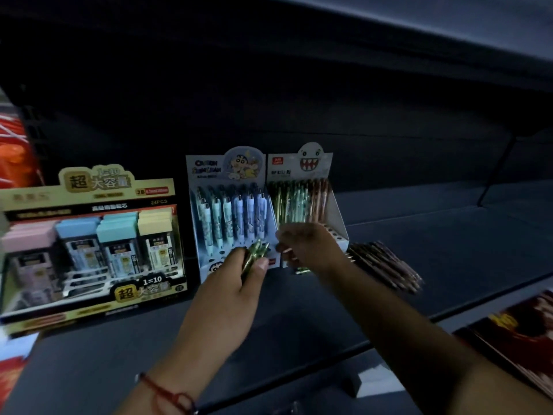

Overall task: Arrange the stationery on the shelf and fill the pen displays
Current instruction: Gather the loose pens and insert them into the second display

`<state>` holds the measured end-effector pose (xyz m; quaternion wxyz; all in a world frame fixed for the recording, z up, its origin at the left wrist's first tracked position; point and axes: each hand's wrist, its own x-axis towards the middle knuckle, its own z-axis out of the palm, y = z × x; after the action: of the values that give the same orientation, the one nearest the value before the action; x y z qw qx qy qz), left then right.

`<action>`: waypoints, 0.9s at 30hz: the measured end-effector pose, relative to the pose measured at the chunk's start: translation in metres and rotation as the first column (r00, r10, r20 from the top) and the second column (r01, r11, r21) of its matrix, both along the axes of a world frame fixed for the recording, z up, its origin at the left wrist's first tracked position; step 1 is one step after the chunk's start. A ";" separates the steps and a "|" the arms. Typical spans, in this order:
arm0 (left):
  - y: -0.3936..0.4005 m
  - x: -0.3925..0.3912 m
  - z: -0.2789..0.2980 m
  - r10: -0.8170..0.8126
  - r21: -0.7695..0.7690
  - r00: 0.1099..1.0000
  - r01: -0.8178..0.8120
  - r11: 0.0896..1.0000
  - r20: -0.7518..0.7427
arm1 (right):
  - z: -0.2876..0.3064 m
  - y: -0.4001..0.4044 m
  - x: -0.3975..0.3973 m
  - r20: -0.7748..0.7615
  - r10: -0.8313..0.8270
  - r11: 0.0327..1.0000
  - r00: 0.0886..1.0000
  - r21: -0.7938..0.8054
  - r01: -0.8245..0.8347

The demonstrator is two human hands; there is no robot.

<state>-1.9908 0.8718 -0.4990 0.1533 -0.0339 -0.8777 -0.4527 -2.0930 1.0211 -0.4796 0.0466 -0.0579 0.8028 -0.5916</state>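
My left hand grips a bundle of green pens in front of the blue cartoon pen display. My right hand reaches to the base of the white monster-face pen display, fingers curled and pinching one pen whose tip shows by the fingers. That display holds green, teal and brown pens in its upper rows; several holes at its lower right stand bare. A pile of loose brown pens lies on the shelf to its right.
A large gold box of pencil-lead cases stands at the left on the dark shelf. Red packaging sits at the far left. A red and black printed item lies at the lower right.
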 end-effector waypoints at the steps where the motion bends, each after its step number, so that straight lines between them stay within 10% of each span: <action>1: 0.001 0.000 -0.001 0.002 0.029 1.000 -0.001 1.000 -0.007 | 0.000 0.004 0.014 0.091 0.085 0.993 0.992 -0.084 -0.077; 11: 0.017 0.004 -0.003 -0.033 0.020 0.998 0.034 0.999 -0.046 | -0.011 0.014 0.056 0.298 0.417 0.816 0.859 -0.539 -0.209; 17: 0.013 0.005 -0.002 0.008 -0.409 0.976 -0.098 0.907 -0.216 | -0.011 0.030 0.042 0.029 0.022 0.885 0.999 -0.465 -0.006; 27: 0.012 -0.010 -0.023 -0.063 -0.684 0.939 -0.200 0.701 -0.339 | -0.003 0.060 0.014 0.030 -0.352 0.768 0.936 -0.562 0.307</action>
<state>-2.0009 0.8843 -0.5224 0.2932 -0.1339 -0.9447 -0.0610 -2.0789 1.0812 -0.4822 -0.1077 0.0498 0.5937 -0.7959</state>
